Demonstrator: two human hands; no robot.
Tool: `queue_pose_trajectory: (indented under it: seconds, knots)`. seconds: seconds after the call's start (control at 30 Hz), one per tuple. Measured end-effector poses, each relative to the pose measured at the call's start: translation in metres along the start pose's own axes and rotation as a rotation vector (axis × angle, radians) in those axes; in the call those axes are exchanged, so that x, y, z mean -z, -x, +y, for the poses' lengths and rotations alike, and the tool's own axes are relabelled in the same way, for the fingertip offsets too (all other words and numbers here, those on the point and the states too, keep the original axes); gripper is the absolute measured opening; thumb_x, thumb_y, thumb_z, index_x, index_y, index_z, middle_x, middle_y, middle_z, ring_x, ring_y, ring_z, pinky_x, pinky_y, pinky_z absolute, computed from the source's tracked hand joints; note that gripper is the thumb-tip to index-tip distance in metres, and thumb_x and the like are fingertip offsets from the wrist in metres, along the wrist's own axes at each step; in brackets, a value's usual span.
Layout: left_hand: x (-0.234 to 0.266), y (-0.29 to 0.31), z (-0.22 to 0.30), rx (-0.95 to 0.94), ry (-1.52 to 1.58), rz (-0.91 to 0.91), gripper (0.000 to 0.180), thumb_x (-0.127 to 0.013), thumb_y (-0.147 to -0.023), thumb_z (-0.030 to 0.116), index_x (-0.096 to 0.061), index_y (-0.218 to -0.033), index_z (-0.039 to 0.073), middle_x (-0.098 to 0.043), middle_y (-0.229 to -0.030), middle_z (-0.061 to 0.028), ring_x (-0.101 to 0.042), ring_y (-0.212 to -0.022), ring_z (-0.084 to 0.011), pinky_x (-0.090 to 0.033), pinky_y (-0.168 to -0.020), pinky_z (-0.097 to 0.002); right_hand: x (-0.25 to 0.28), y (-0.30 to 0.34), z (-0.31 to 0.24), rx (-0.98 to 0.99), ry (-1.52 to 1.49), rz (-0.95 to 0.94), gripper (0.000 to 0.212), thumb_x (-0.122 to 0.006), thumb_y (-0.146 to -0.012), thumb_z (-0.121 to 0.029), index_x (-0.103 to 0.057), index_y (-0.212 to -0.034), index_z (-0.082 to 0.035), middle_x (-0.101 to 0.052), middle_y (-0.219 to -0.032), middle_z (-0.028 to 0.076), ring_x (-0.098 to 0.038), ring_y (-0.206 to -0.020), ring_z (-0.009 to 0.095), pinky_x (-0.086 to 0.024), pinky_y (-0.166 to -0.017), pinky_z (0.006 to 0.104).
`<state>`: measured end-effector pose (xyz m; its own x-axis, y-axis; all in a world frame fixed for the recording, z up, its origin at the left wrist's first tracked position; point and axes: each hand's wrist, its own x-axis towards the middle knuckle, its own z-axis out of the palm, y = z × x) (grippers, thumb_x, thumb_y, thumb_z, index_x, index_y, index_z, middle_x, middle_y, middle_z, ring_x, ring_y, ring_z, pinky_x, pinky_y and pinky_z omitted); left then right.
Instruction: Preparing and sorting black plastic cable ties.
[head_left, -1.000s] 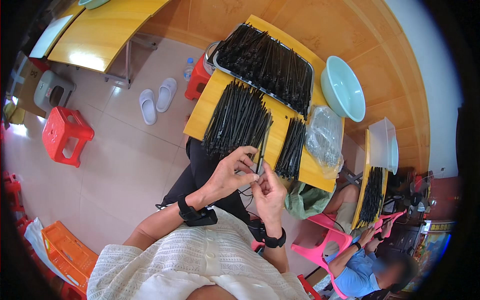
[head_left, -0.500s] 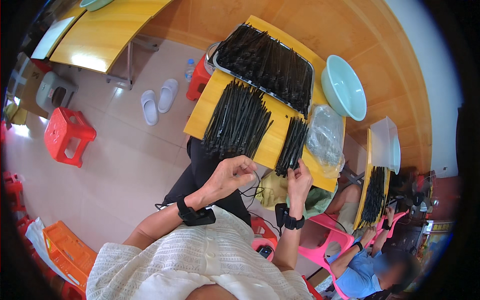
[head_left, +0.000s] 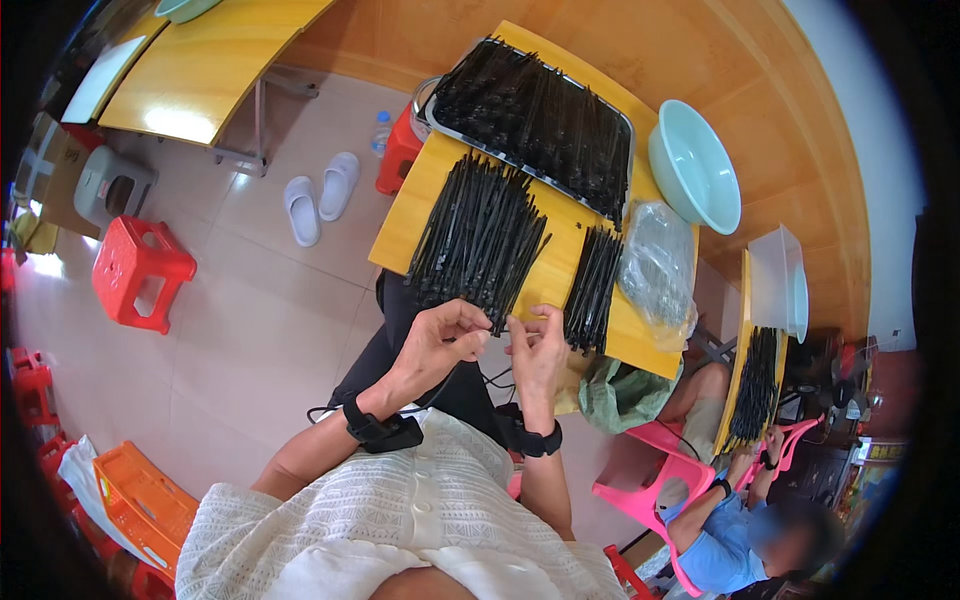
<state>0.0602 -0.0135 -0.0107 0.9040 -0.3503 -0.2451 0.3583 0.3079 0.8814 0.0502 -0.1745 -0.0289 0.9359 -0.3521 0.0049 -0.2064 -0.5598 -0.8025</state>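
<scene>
A wide pile of black cable ties (head_left: 470, 235) lies on the yellow wooden table (head_left: 400, 225), their thicker ends toward me. At its near edge my left hand (head_left: 440, 340) has its fingers curled toward the thumb; whatever they pinch is too small to make out. My right hand (head_left: 535, 350) is close beside it, thumb and bent fingers apart, near the same tie ends. A narrower bundle of black cable ties (head_left: 593, 290) lies to the right. Farther back, a metal tray (head_left: 520, 163) is heaped with more ties. Black bands with small boxes are on both wrists.
A clear plastic bag (head_left: 655, 265) and a pale green basin (head_left: 695, 170) stand at the table's right. A green sack (head_left: 625, 395) is below its edge. Red stools (head_left: 145, 270) and white slippers (head_left: 320, 200) are at left. Another person (head_left: 720, 540) works at right beside black ties.
My right hand has left the near end of the narrow bundle and moved left, beside my left hand. The left hand has shifted slightly, its fingers curling closer to the thumb.
</scene>
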Motion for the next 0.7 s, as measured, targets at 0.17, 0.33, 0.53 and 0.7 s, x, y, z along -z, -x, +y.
queue_pose_trajectory:
  seconds: [0.17,0.33,0.53,0.7]
  knots:
    - [0.004,0.002,0.004,0.013,0.027,0.035,0.012,-0.058,-0.083,0.005,-0.057,-0.093,-0.001,-0.059,-0.082,-0.0016,-0.057,-0.072,-0.0075,-0.049,-0.064,-0.0217,-0.011,-0.003,0.002,-0.181,-0.378,-0.105,0.03,-0.064,-0.079,-0.005,-0.046,-0.104,-0.004,-0.055,-0.062,0.002,-0.054,-0.046,0.01,-0.034,-0.036,0.0202]
    - [0.006,0.002,0.001,0.015,0.045,0.03,0.011,-0.058,-0.083,0.006,-0.057,-0.093,-0.001,-0.059,-0.082,-0.0013,-0.057,-0.071,-0.0074,-0.048,-0.064,-0.0214,0.005,-0.005,-0.008,-0.354,-0.621,-0.146,0.031,-0.063,-0.081,-0.007,-0.049,-0.108,-0.003,-0.053,-0.064,-0.001,-0.048,-0.046,0.007,-0.031,-0.038,0.0172]
    - [0.004,0.0,0.0,0.002,0.027,0.001,0.012,-0.057,-0.084,0.007,-0.058,-0.092,-0.001,-0.058,-0.08,-0.0009,-0.056,-0.071,-0.0072,-0.048,-0.064,-0.0215,0.029,0.001,-0.012,-0.471,-0.93,-0.128,0.03,-0.062,-0.082,-0.01,-0.053,-0.11,-0.004,-0.055,-0.071,0.0,-0.048,-0.052,0.005,-0.031,-0.041,0.0155]
    - [0.0,-0.002,0.0,0.037,0.034,-0.049,0.015,-0.054,-0.086,0.007,-0.059,-0.095,-0.003,-0.059,-0.077,-0.0021,-0.056,-0.071,-0.0077,-0.049,-0.066,-0.0227,0.044,0.014,-0.018,-0.498,-0.965,-0.041,0.026,-0.061,-0.082,-0.009,-0.051,-0.106,-0.008,-0.056,-0.072,0.004,-0.047,-0.054,0.005,-0.031,-0.042,0.0156]
